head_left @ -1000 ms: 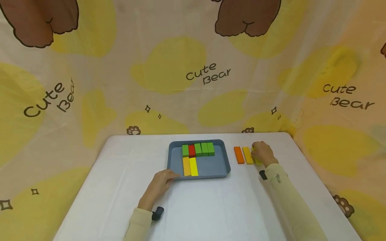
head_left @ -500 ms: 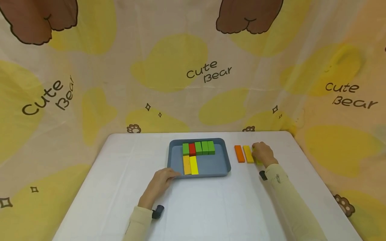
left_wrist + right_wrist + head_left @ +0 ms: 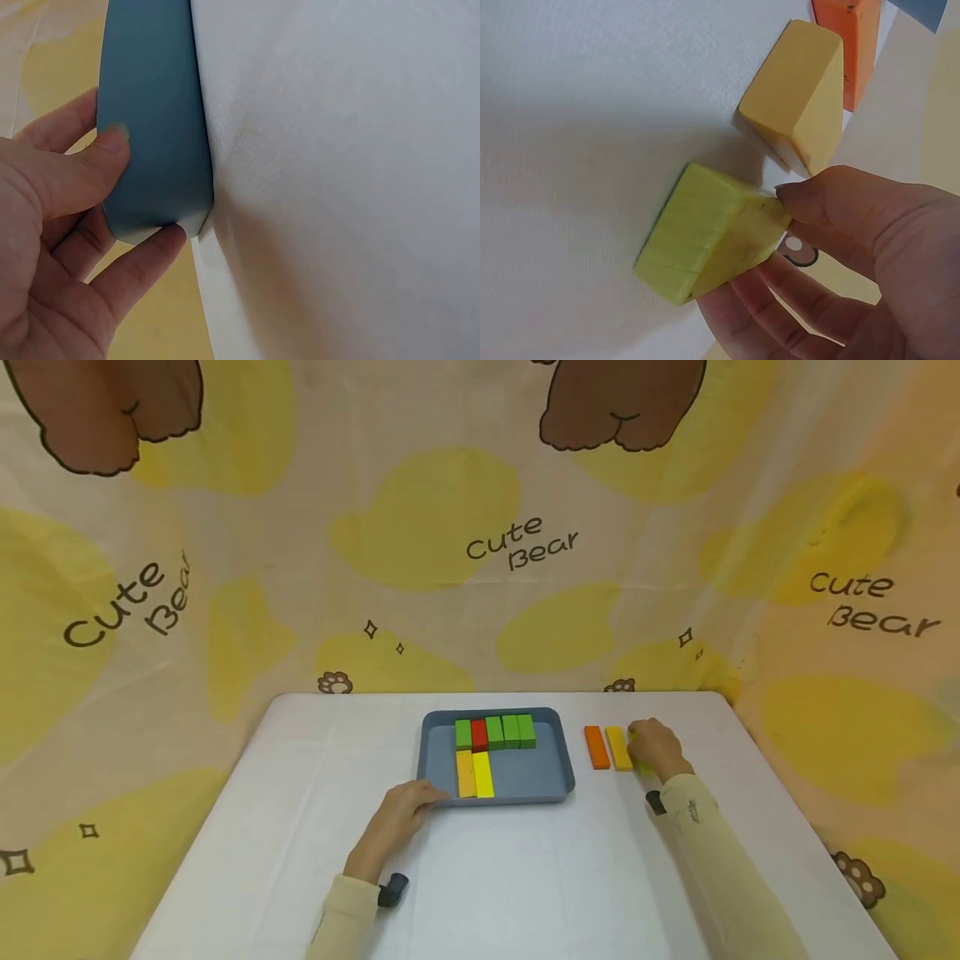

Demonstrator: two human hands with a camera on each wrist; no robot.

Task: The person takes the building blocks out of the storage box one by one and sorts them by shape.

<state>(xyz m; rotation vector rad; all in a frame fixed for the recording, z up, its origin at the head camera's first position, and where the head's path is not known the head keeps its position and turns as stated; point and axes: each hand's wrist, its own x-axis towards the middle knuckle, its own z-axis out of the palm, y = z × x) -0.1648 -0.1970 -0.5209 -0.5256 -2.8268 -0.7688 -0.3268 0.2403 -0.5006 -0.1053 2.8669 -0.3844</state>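
One lime block [image 3: 694,232] at right end of row on white counter [image 3: 510,877], clamped in grip of right hand [image 3: 657,750]. Just beside it, yellow block [image 3: 618,749], then orange block [image 3: 596,748]. Grip of left hand [image 3: 402,810] pinches near-left corner of grey-blue tray [image 3: 528,778]. In tray, far side: four green blocks [image 3: 511,732], red block [image 3: 479,736] second from left; nearer, two long yellow blocks [image 3: 483,774] side by side.

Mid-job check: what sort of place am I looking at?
Likely a staged tabletop workspace: a white-topped table, "Cute Bear" backdrop behind and beside it, and a gray-blue tray of colored blocks.
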